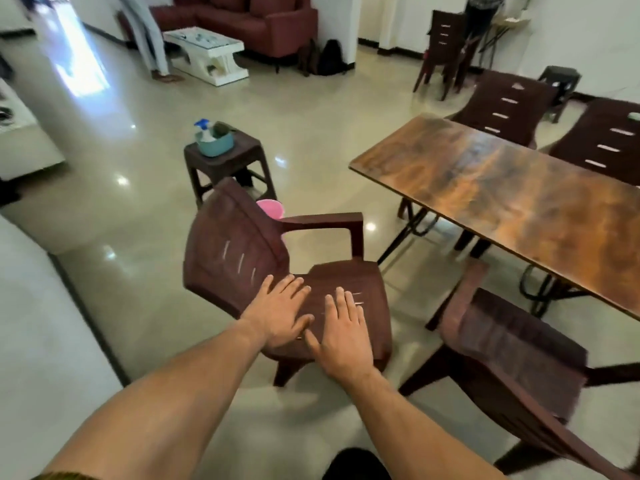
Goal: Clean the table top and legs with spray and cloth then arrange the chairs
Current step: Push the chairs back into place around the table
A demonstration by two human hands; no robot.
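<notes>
Head view: left hand (280,311) and right hand (343,336) both flat, fingers straight, side by side over the seat of the near chair (230,258); contact unclear, motion blur. That chair stands left of the counter (519,188), apart from it. Second chair (512,362) near right, beside the counter's near edge. Spray bottle (202,129) in a tub (215,147) on the stool (230,164), far left.
</notes>
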